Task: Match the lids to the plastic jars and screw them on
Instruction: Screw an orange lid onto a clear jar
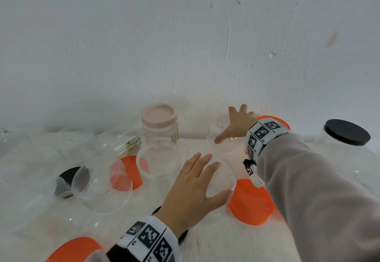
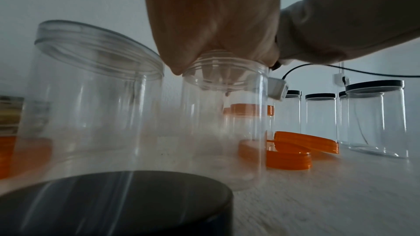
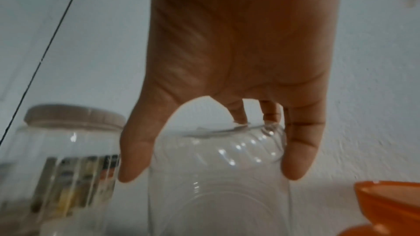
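Hands (image 1: 193,191) atop clear jars (image 1: 221,179) | rims faint | grip unclear

The orange round plastic lid (image 1: 74,248) at the head view's bottom edge is cut off there. Beside the pink-lidded clear plastic jar (image 1: 159,122), the label (image 1: 133,143) on a tipped clear jar is too blurred to read. Behind it, the right hand (image 1: 238,125) hides its own fingertips.
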